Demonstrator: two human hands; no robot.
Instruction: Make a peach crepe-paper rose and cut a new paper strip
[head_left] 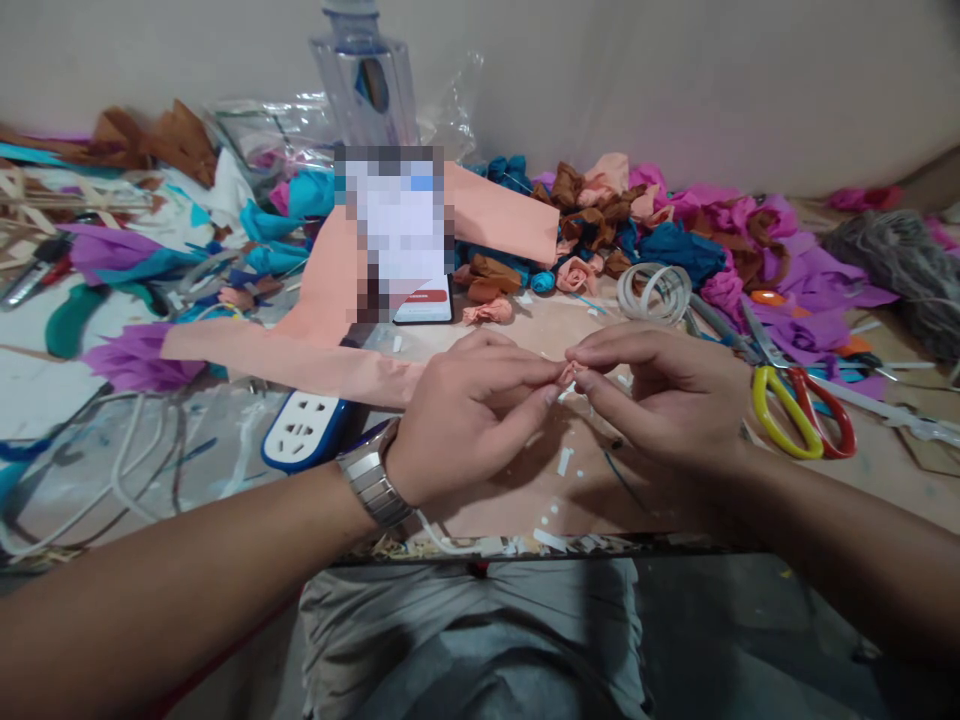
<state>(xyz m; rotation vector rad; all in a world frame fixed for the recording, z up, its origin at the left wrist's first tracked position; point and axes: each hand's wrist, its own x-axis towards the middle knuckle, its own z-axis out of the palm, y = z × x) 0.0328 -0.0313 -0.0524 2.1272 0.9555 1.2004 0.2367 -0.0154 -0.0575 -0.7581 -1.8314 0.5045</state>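
Observation:
My left hand (480, 400), with a metal watch (375, 475) on its wrist, is closed in a pinch on a small twisted bit of peach crepe paper (571, 373). From the other side, the thumb and fingertips of my right hand (660, 390) pinch the same bit, and the fingertips of both hands nearly meet. A long peach crepe paper strip (300, 365) runs from the left to behind my left hand; its join to the pinched bit is hidden. Just beyond my hands lie a rolled peach paper rose (577, 273) and a crumpled peach piece (489, 311).
A phone (424, 305) leans before a clear bottle (367, 90). Scissors (802, 410) and a tape roll (654, 293) lie right. A power strip (304, 430) sits by my left wrist. Colored paper flowers (682, 250) line the back; white scraps (564, 461) dot the table.

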